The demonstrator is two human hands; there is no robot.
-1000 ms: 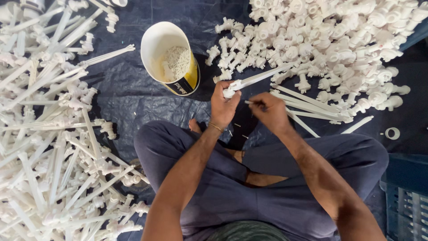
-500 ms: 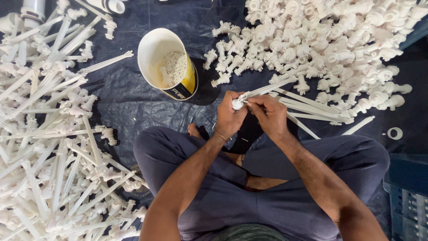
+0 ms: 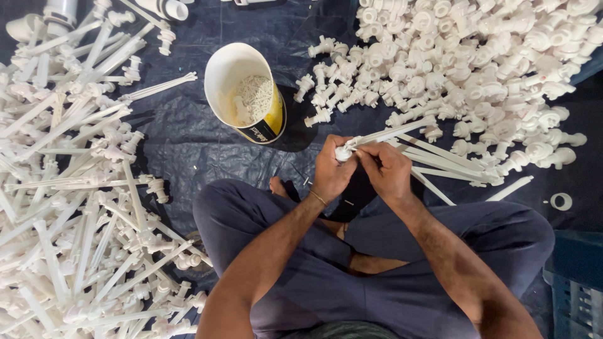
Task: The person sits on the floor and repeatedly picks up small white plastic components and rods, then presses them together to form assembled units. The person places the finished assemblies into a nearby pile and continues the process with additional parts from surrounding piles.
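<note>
Since the picture before, your hands have barely shifted: they stay pressed together over your lap, and the white plastic rod [image 3: 402, 132] still runs up and away to the right from between them. Your left hand [image 3: 331, 169] is clenched around the near end of that rod, its knobbed tip [image 3: 343, 152] showing just above your curled fingers. Your right hand [image 3: 389, 169] is closed too, fingertips pinching the rod right beside the left hand, the two hands touching.

Just beyond your right hand lies a small bundle of loose rods [image 3: 452, 162] on the dark sheet [image 3: 188, 144] covering the floor. Farther out past that hand spreads a heap of short white fittings [image 3: 477, 56]. Up and to the left of your left hand stands an open white bucket [image 3: 246, 93] holding small white pieces. Well off to the left lies a large pile of long assembled rods [image 3: 69, 188].
</note>
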